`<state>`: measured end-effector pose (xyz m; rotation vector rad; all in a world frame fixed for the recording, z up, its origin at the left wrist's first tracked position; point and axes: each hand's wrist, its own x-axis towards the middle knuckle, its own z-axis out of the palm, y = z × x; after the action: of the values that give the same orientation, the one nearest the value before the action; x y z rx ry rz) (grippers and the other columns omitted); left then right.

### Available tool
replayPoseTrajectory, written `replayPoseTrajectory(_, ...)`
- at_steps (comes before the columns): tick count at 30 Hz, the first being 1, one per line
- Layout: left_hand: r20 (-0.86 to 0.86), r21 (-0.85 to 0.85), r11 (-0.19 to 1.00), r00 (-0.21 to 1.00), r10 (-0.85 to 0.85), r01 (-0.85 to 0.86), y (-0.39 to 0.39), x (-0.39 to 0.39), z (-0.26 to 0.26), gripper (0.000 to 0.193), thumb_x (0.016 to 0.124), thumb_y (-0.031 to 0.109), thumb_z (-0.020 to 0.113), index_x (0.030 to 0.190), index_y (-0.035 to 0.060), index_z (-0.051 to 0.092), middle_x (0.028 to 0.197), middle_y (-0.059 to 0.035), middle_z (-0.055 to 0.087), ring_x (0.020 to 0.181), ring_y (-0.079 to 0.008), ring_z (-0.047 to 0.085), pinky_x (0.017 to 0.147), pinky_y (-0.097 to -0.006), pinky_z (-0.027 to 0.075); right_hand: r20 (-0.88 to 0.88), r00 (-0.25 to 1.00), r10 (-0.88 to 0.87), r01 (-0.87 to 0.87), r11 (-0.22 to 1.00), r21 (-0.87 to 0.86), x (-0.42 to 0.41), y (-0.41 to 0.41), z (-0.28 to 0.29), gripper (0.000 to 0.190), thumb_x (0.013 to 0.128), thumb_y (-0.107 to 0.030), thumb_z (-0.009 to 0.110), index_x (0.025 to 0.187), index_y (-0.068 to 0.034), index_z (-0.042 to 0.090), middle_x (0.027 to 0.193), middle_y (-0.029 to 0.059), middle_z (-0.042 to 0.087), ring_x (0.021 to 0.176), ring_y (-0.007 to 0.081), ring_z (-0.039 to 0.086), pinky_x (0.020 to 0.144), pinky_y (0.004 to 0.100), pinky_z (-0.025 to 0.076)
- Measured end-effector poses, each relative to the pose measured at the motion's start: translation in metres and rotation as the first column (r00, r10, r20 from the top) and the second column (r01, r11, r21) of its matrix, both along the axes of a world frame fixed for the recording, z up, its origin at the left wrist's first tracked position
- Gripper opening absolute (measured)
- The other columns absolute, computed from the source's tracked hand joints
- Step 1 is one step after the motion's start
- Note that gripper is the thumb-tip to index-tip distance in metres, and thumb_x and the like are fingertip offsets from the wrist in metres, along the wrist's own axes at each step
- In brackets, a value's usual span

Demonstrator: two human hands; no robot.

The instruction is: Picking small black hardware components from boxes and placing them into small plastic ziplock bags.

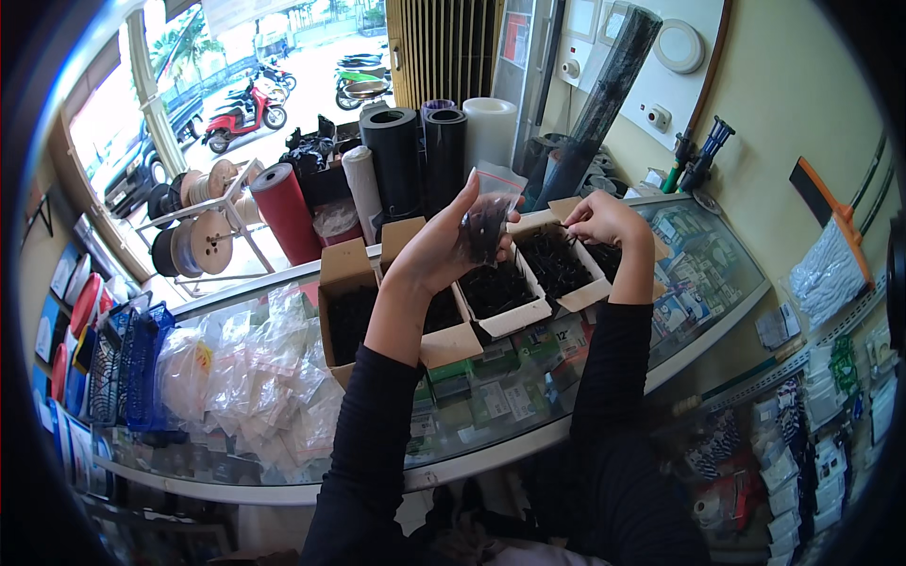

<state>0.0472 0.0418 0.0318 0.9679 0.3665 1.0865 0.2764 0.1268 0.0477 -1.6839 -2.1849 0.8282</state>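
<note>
My left hand [453,237] holds up a small clear zip-top plastic bag [488,216] with dark small pieces inside. To its right, my right hand [601,223] reaches to the far edge of a cardboard box [555,258] full of thin black pieces, its fingertips pinched together. Whether a piece is between those fingertips is too small to tell. Another open box [495,290] of black pieces lies below my left hand. Farther left stands a brown cardboard box [347,318] with dark contents. One more box [601,258] is partly hidden behind my right wrist.
The boxes stand on a glass display counter [488,417] with packaged goods underneath. Loose clear plastic bags [269,382] are heaped at left, beside a blue plastic basket [148,368]. Upright rolls [389,163] and a red roll [283,212] stand behind the counter.
</note>
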Motion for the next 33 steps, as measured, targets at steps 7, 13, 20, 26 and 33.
replayPoseTrajectory(7, -0.131, 0.027, 0.998, 0.990, 0.052, -0.049, -0.001, 0.002, -0.002, 0.053, 0.089, 0.050, 0.034, 0.104, 0.0013, 0.050, 0.082, -0.0038, 0.055, 0.066, -0.0107, 0.056, 0.059, -0.0250, 0.048, -0.529, 0.845, 0.080, -0.043, 0.996, 0.081, 0.004, -0.003, 0.007, 0.016, 0.077, -0.004, 0.062, 0.090, 0.005, 0.061, 0.078, 0.0086, 0.063, 0.067, 0.0108, 0.060, 0.063, 0.0197, 0.049)
replayPoseTrajectory(13, -0.265, 0.053, 0.996, 0.961, 0.084, -0.072, -0.005, 0.005, 0.000, 0.053, 0.089, 0.049, 0.035, 0.101, 0.0003, 0.053, 0.081, -0.0038, 0.058, 0.067, -0.0097, 0.057, 0.059, -0.0230, 0.049, -0.803, 0.537, 0.256, -0.134, 0.967, 0.218, -0.027, -0.046, 0.042, 0.017, 0.078, -0.007, 0.062, 0.091, 0.004, 0.061, 0.082, 0.0094, 0.063, 0.075, 0.0115, 0.060, 0.071, 0.0208, 0.048)
replayPoseTrajectory(20, -0.400, 0.111, 0.989, 0.907, 0.131, -0.094, -0.004, 0.002, -0.002, 0.050, 0.089, 0.048, 0.037, 0.099, 0.0029, 0.056, 0.079, -0.0036, 0.058, 0.065, -0.0074, 0.054, 0.060, -0.0207, 0.045, -0.274, 0.904, 0.329, -0.163, 0.856, 0.491, -0.029, -0.078, 0.057, 0.011, 0.077, -0.003, 0.059, 0.086, 0.003, 0.061, 0.076, 0.0077, 0.063, 0.071, 0.0118, 0.060, 0.067, 0.0232, 0.046)
replayPoseTrajectory(26, -0.456, 0.209, 0.978, 0.883, 0.113, -0.017, -0.006, 0.008, -0.001, 0.050, 0.090, 0.044, 0.035, 0.102, -0.0005, 0.053, 0.084, -0.0045, 0.059, 0.067, -0.0083, 0.057, 0.061, -0.0211, 0.048, -0.246, 0.893, 0.378, -0.242, 0.862, 0.445, -0.037, -0.078, 0.055, 0.010, 0.077, -0.003, 0.059, 0.085, 0.003, 0.060, 0.075, 0.0081, 0.063, 0.072, 0.0121, 0.060, 0.067, 0.0240, 0.046)
replayPoseTrajectory(33, -0.418, 0.205, 0.979, 0.903, 0.098, -0.011, -0.006, 0.005, -0.002, 0.048, 0.091, 0.044, 0.034, 0.103, 0.0008, 0.051, 0.086, -0.0048, 0.059, 0.069, -0.0090, 0.057, 0.062, -0.0222, 0.048, -0.412, 0.781, 0.470, -0.296, 0.858, 0.420, -0.047, -0.067, 0.049, 0.014, 0.077, -0.007, 0.063, 0.083, 0.003, 0.057, 0.075, 0.0085, 0.063, 0.073, 0.0118, 0.060, 0.068, 0.0234, 0.047)
